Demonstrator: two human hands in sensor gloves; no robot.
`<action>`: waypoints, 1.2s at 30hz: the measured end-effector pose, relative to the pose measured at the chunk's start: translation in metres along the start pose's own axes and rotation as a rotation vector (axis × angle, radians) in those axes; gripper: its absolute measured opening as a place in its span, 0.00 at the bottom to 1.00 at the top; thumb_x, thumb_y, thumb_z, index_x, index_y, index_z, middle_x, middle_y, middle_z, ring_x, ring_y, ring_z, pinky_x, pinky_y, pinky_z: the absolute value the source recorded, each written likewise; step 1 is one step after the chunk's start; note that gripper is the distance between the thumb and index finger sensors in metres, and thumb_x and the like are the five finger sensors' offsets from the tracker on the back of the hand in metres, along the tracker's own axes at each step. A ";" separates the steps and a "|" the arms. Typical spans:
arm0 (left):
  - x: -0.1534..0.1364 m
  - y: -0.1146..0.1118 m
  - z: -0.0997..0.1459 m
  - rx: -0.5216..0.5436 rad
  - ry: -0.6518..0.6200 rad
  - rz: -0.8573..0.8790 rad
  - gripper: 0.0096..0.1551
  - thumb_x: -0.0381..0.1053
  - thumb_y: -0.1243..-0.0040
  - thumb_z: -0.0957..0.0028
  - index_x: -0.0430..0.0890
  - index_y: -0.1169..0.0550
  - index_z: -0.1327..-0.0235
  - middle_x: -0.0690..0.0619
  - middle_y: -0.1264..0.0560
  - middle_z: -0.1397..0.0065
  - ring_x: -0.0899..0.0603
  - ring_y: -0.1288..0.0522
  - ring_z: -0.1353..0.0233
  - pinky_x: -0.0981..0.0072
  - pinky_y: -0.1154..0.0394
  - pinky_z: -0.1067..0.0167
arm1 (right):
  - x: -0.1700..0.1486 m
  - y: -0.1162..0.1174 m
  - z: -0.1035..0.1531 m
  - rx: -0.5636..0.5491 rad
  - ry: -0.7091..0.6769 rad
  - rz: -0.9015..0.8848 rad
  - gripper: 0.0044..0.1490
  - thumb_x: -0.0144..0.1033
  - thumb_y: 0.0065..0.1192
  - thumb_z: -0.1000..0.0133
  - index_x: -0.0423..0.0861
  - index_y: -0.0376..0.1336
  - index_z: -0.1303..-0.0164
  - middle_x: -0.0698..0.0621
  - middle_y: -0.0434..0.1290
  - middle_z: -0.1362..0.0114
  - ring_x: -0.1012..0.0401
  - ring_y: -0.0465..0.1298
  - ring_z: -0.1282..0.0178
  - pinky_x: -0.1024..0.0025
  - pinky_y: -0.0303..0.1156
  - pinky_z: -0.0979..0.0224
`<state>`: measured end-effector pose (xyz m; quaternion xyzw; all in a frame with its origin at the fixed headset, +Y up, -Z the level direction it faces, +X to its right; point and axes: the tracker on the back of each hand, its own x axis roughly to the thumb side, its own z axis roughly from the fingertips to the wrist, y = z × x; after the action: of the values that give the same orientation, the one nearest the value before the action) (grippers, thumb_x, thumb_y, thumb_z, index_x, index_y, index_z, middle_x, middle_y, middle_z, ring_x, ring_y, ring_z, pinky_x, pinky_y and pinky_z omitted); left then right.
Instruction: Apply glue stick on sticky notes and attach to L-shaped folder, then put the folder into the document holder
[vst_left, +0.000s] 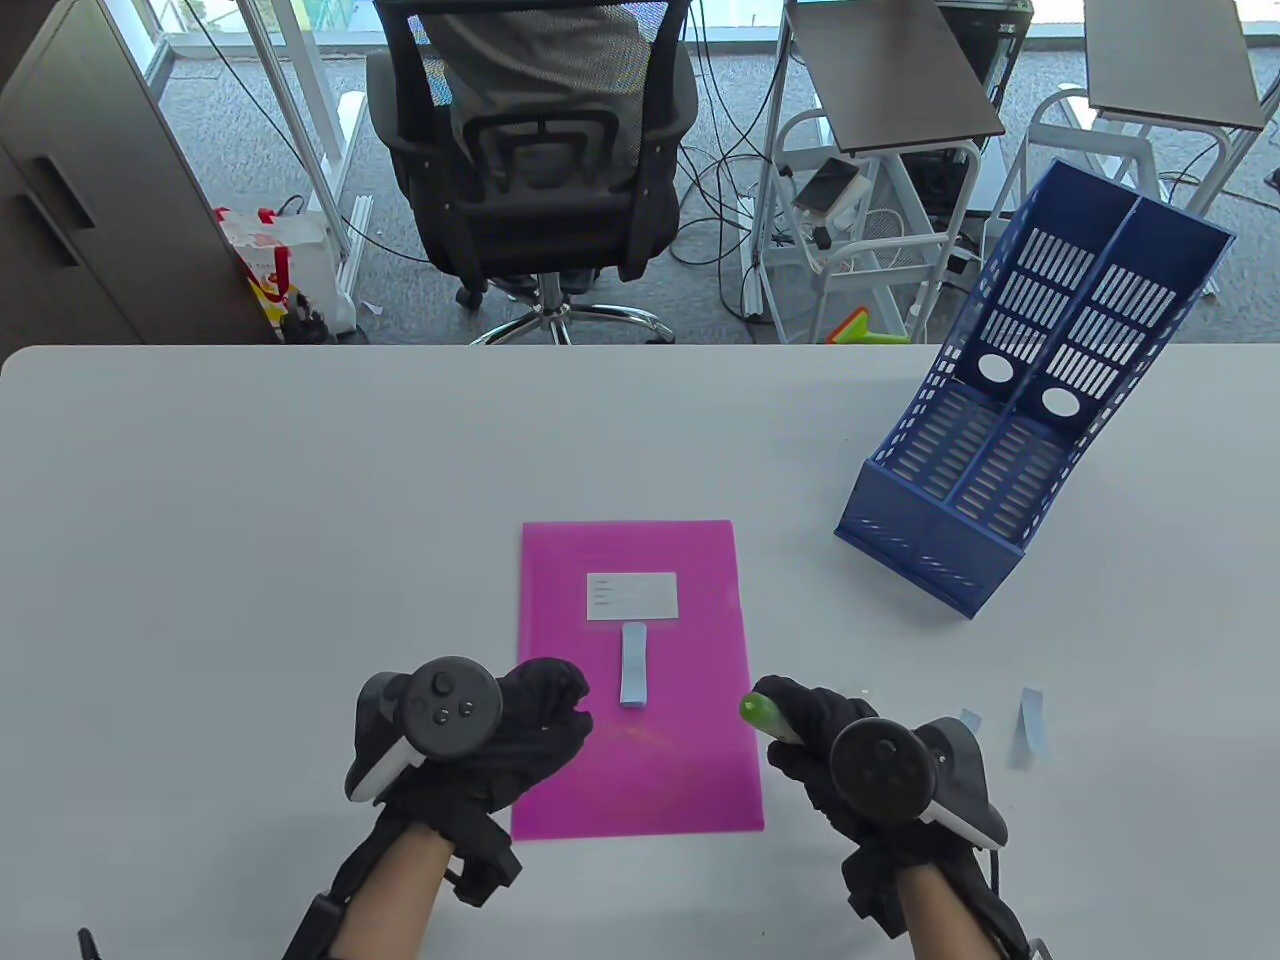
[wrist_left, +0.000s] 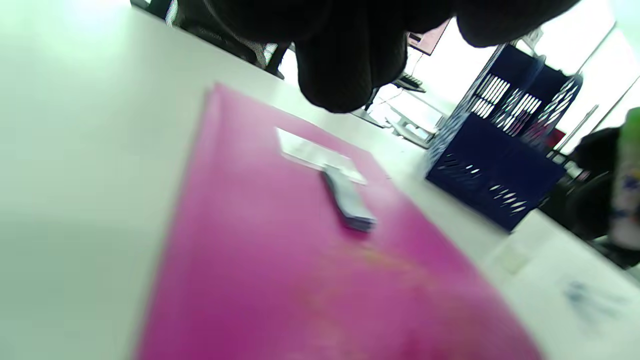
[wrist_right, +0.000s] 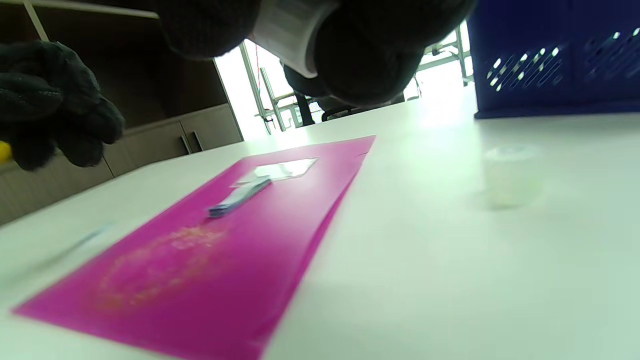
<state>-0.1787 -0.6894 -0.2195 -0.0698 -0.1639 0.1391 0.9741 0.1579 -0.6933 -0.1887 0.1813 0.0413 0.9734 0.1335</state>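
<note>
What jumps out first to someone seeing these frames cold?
The magenta folder lying flat at the table's near centre, with a white label and a pale blue sticky-note pad on it. Next, the blue document holder standing at the far right. The right hand grips a green-tipped glue stick just off the folder's right edge; the left hand hovers curled over its left edge.

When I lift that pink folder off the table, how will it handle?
The pink folder lies very thin and flat, so it probably flexes and droops if lifted by one edge. Its glossy surface suggests it slides easily. The sticky-note pad resting on it may slip off if tilted.
</note>
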 end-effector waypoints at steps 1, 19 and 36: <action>-0.001 -0.001 0.002 -0.014 0.030 -0.110 0.22 0.58 0.43 0.49 0.61 0.31 0.42 0.58 0.24 0.30 0.53 0.18 0.39 0.70 0.21 0.54 | 0.001 0.000 0.000 0.027 0.010 0.037 0.39 0.44 0.58 0.40 0.56 0.51 0.17 0.44 0.73 0.30 0.51 0.76 0.47 0.70 0.76 0.49; -0.049 -0.044 0.022 -0.244 0.319 -0.782 0.35 0.68 0.37 0.58 0.62 0.36 0.39 0.61 0.32 0.25 0.57 0.22 0.37 0.70 0.21 0.49 | 0.014 0.004 -0.003 0.118 -0.008 0.091 0.39 0.46 0.54 0.38 0.50 0.54 0.15 0.48 0.75 0.37 0.55 0.76 0.51 0.68 0.75 0.49; -0.052 -0.049 0.019 -0.162 0.341 -0.783 0.25 0.64 0.43 0.51 0.65 0.31 0.39 0.61 0.26 0.30 0.57 0.19 0.42 0.70 0.21 0.51 | 0.007 0.003 -0.001 0.108 0.014 0.051 0.39 0.46 0.54 0.38 0.50 0.54 0.15 0.48 0.74 0.36 0.54 0.76 0.50 0.65 0.76 0.47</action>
<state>-0.2201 -0.7494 -0.2082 -0.1005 -0.0251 -0.2678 0.9579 0.1500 -0.6941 -0.1872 0.1822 0.0904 0.9741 0.0984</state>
